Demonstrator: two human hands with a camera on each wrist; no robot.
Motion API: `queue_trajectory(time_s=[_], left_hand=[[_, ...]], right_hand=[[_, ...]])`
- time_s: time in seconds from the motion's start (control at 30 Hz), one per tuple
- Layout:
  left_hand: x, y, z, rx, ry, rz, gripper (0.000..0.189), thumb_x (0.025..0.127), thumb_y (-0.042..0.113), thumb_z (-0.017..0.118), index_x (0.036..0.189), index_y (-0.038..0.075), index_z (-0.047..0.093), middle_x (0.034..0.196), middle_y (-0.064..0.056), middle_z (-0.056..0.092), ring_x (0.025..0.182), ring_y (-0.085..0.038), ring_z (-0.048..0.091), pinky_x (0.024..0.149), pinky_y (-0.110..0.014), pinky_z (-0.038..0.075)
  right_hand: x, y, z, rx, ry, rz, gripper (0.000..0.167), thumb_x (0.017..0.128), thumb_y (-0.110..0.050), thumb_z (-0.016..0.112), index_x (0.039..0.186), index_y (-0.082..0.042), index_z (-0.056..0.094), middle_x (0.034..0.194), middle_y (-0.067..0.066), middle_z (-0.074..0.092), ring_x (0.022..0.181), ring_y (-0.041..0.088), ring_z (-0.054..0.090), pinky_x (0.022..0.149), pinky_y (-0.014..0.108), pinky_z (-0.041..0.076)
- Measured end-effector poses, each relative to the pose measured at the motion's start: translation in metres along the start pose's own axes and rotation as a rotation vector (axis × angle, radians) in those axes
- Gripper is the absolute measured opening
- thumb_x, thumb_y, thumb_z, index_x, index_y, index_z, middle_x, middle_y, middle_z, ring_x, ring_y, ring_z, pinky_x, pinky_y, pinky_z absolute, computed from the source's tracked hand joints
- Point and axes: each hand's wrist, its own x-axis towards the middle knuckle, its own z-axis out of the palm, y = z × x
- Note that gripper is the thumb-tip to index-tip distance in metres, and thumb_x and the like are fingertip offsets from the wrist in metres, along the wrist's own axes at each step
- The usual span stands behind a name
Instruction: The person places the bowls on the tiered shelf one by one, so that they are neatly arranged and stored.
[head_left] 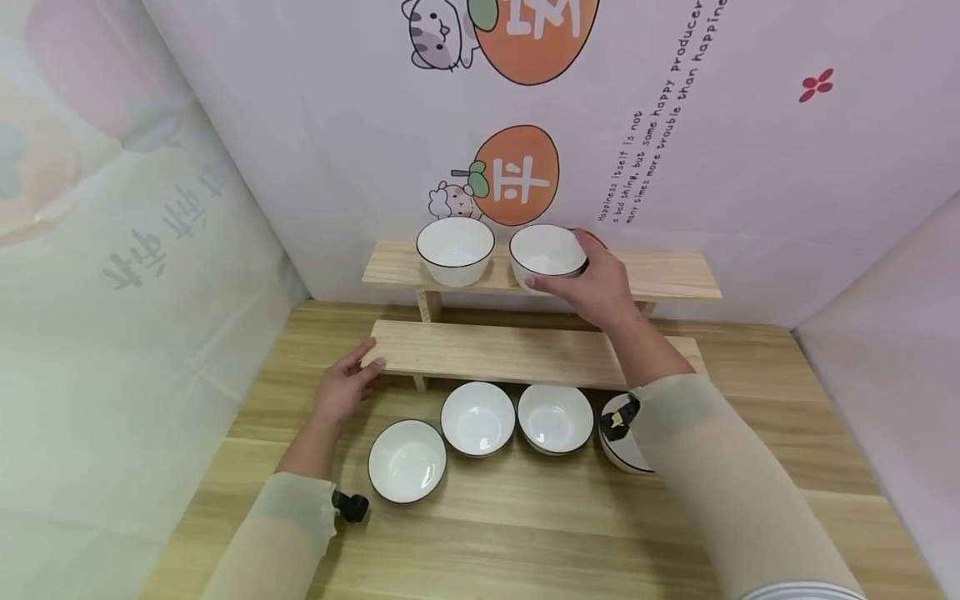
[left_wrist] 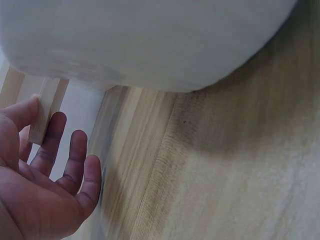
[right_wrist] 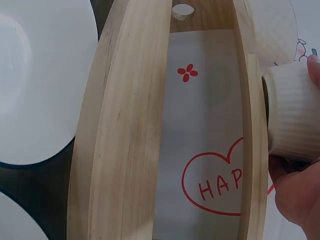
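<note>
The right hand (head_left: 606, 287) grips a white bowl (head_left: 547, 246) at the upper shelf (head_left: 671, 273), thumb on its near side and fingers toward its far rim, so from the middle of that hand the bowl lies at about 10 o'clock. The bowl stands mouth up and round, with no long axis of its own; the upper shelf beneath runs from 9 to 3 o'clock, and a second bowl (head_left: 455, 246) sits on it at 9 o'clock from the held one, just apart. The right hand is clearly the nearer; the left hand (head_left: 347, 387), down at about 8 o'clock from the held bowl, pinches the left end of the lower shelf (head_left: 487, 350) between thumb and fingers. Toward 6 o'clock, four more bowls (head_left: 478, 418) stand on the table (head_left: 487, 542). The right forearm covers part of the lower shelf, and its sleeve (head_left: 720, 458) cuts off the rightmost of the four. The right hand masks the held bowl's 4 o'clock side, and whether its base touches the upper shelf cannot be told. In the right wrist view the hand is cropped at 3 o'clock; in the left wrist view a large pale form (left_wrist: 140, 40) fills the top, too close to identify surely.
</note>
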Motion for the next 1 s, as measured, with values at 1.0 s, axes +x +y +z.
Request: queue_trajectory(time_s=[1.0], left_hand=[[0.004, -0.003, 0.002, -0.030, 0.017, -0.010, 0.065, 0.093, 0.046, 0.077, 0.152, 0.036, 0.053, 0.158, -0.002, 0.049, 0.120, -0.025, 0.063, 0.092, -0.037, 0.055]], right_hand=[[0.008, 0.001, -0.001, -0.023, -0.069, -0.056, 0.135, 0.073, -0.065, 0.088, 0.168, -0.010, 0.008, 0.168, 0.012, 0.029, 0.149, 0.031, 0.037, 0.121, 0.044, 0.033]])
